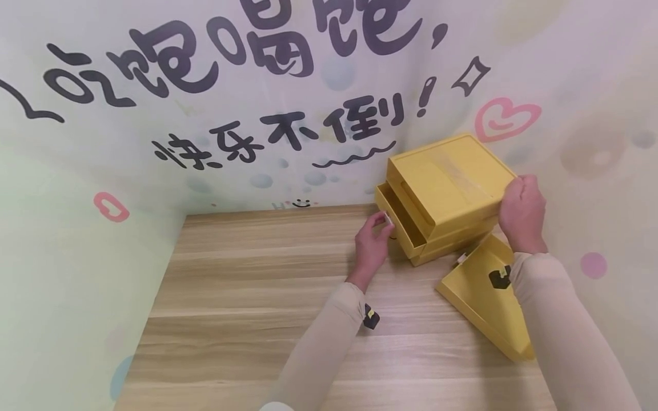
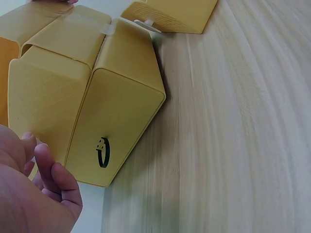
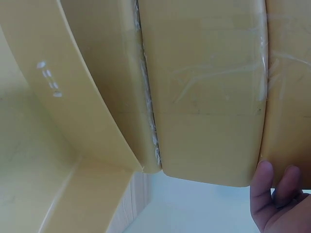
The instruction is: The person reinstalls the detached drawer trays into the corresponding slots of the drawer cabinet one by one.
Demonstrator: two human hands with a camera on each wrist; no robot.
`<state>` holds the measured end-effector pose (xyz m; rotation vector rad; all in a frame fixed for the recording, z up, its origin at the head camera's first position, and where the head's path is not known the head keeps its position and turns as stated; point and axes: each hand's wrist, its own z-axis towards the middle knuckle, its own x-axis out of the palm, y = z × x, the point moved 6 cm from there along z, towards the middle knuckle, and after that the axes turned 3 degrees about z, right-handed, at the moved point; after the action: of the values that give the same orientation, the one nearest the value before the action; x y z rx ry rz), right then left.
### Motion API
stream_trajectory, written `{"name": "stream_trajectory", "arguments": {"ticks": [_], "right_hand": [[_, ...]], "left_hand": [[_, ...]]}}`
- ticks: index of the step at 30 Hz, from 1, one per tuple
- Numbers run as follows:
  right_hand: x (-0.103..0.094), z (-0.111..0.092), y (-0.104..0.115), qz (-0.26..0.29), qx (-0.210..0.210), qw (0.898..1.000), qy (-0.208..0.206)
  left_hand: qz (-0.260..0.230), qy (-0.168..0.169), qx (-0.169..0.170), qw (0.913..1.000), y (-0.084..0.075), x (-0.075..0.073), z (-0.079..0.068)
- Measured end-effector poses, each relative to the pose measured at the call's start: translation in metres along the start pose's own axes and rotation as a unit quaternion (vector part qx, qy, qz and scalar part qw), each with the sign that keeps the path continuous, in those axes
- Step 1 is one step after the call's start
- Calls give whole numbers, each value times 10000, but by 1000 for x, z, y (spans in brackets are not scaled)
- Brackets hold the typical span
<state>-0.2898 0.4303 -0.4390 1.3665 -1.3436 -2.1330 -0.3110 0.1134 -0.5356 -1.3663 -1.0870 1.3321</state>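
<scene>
Two pale sleeves come in from the near edge, the left sleeve [image 1: 329, 337] from 6 o'clock, the right sleeve [image 1: 570, 325] from 5. Just inside the right one lies a loose drawer [image 1: 480, 325], hollow side up on the desk [image 1: 231, 285], at 4 o'clock from the left hand and 7 from the right.

And now the hands! The left hand [image 1: 371, 248] has thumb and fingers pinched on a small white pull [image 1: 388, 219]; in the left wrist view the fingers curl at the drawer front, though the pull itself is hidden there. The right hand [image 1: 523, 212] grips the far right corner of the yellow cabinet [image 1: 462, 177], fingertips bent against its edge in the right wrist view.

Between them, the pulled-out drawer [image 1: 401, 220] sits part way out of the cabinet, at 2 o'clock from the left hand. That's the nearer hand, right at its front; the right is well apart, over at 3 o'clock from the drawer. Everything turns on this line: the front panel runs long from 11 to 5, the slide crosses it from 8 to 2, pull at one end, braced corner near the other, by my reading. How deep the drawer reaches inside, I can't tell.

Clear tape [image 1: 454, 171] crosses the cabinet top; beyond it, towards 12, the wall [image 1: 113, 160] carries big dark lettering [image 1: 290, 134].
</scene>
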Motion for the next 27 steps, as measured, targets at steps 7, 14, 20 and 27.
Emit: {"name": "stream_trajectory", "arguments": {"ticks": [7, 14, 20, 27], "right_hand": [[2, 1, 0, -17, -26, 10000, -15], [1, 2, 0, -36, -31, 10000, -16], [0, 2, 0, -27, -13, 10000, -16], [2, 3, -2, -15, -25, 10000, 27]], "left_hand": [[-45, 21, 25, 10000, -1, 4, 2], [60, 88, 102, 9999, -2, 8, 5], [68, 126, 138, 9998, -2, 12, 6], [154, 131, 223, 9995, -7, 14, 6]]}}
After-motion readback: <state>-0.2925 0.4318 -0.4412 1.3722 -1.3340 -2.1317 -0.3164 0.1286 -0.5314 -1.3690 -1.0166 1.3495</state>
